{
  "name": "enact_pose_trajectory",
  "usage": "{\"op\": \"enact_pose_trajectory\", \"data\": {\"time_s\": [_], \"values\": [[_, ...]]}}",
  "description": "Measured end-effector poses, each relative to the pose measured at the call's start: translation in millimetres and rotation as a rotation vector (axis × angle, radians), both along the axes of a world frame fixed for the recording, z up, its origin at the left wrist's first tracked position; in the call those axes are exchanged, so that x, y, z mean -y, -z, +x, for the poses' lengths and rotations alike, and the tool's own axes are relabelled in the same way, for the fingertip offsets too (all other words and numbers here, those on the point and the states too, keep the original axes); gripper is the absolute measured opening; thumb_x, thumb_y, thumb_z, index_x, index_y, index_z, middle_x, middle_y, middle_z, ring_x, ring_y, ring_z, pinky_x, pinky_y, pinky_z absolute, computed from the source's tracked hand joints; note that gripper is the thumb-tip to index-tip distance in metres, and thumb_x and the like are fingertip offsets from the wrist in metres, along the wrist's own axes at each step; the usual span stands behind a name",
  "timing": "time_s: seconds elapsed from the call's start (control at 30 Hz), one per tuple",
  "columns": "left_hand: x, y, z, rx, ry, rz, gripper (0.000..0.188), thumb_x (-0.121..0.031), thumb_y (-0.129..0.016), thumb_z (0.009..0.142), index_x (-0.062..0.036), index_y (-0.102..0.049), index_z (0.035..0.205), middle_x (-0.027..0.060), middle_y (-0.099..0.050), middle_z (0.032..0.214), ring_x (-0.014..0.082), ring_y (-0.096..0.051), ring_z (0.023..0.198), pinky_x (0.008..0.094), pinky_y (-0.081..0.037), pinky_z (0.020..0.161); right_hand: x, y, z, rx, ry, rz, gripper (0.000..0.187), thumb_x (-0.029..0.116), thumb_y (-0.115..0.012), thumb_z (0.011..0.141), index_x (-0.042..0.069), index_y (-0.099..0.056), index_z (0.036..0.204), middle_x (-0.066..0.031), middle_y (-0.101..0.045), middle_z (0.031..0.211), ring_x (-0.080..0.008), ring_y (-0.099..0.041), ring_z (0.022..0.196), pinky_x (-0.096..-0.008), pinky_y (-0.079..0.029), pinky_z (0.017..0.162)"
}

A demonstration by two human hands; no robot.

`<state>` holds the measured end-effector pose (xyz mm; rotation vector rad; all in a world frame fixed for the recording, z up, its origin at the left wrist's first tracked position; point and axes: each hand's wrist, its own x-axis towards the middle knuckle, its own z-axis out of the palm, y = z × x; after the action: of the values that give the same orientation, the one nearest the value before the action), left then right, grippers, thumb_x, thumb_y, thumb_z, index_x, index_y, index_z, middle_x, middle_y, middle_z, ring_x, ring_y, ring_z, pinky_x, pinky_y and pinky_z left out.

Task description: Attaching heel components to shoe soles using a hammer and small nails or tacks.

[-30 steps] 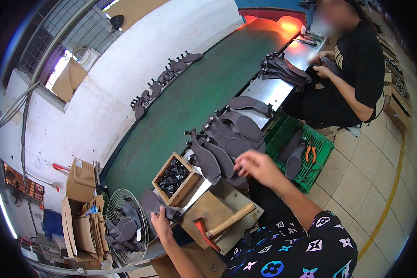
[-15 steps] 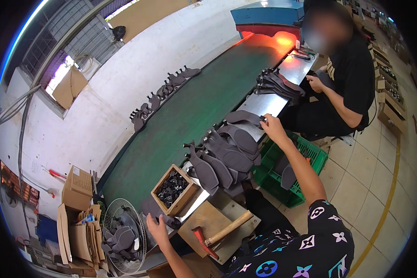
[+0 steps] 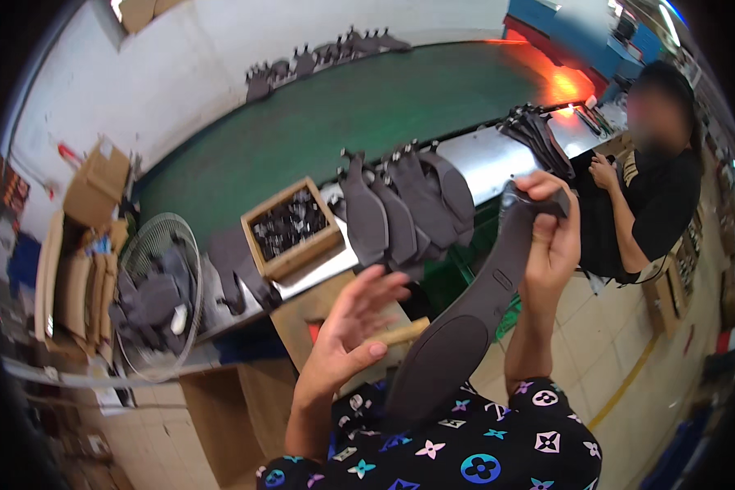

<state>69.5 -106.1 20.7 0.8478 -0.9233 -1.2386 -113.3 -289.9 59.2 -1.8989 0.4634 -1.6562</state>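
Note:
My right hand (image 3: pixel 554 233) is closed round the narrow top end of a dark grey paddle-shaped part (image 3: pixel 457 335), holding it up in front of my chest. The part's wide oval end hangs down to the lower left. My left hand (image 3: pixel 347 327) is raised beside it, fingers apart and holding nothing. Behind that hand lies a hammer with a wooden handle (image 3: pixel 402 333), its red head mostly hidden, on a work board (image 3: pixel 294 314). Several similar grey parts (image 3: pixel 367 216) lie overlapping on the metal ledge past my hands.
A wooden box (image 3: pixel 282 265) of small black pieces stands on the ledge. At left, a wire basket (image 3: pixel 194 327) holds grey parts beside cardboard boxes (image 3: pixel 98 184). A green conveyor belt (image 3: pixel 327 114) runs behind. A co-worker (image 3: pixel 653 188) sits at right; a green crate (image 3: pixel 445 290) is below.
My right hand has brought a grey part from the ledge up before my chest. My left hand has left the ledge near the box and come toward the part. The view has turned.

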Motion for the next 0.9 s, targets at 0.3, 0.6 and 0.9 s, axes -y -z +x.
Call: {"op": "enact_pose_trajectory", "data": {"time_s": [0.3,0.6,0.9], "values": [[-53.3,24.1,18.8,-0.685,-0.199,0.062,0.057,-0.031,-0.050,0.099,0.0064,-0.039,0.140,0.0238,-0.058,0.125,0.0340,-0.066,0.104,0.0468,-0.062,0.074,-71.2,50.2,1.9,-0.198,0.086,0.102,0.026,0.017,-0.050,0.095,-0.005,-0.051,0.109,-0.0113,-0.052,0.104,-0.0160,-0.050,0.087,-0.0296,-0.045,0.078],[-73.3,17.0,39.2,-0.466,-0.580,0.078,0.030,-0.010,-0.063,0.092,0.0057,-0.055,0.116,0.0144,-0.068,0.101,0.0159,-0.069,0.077,0.0272,-0.060,0.056,-99.7,65.7,2.2,-0.168,-0.242,-0.265,0.031,0.017,-0.075,0.072,0.004,-0.058,0.094,-0.0088,-0.057,0.087,-0.0240,-0.055,0.076,-0.0363,-0.050,0.064],[-87.2,12.7,44.7,-0.459,-0.613,0.028,0.032,-0.011,-0.065,0.091,0.0052,-0.055,0.118,0.0135,-0.067,0.100,0.0151,-0.069,0.077,0.0263,-0.059,0.054,-105.5,64.6,12.7,-0.187,-0.273,-0.286,0.034,0.028,-0.074,0.078,0.004,-0.055,0.092,-0.0086,-0.054,0.083,-0.0220,-0.052,0.074,-0.0339,-0.048,0.062]]}}
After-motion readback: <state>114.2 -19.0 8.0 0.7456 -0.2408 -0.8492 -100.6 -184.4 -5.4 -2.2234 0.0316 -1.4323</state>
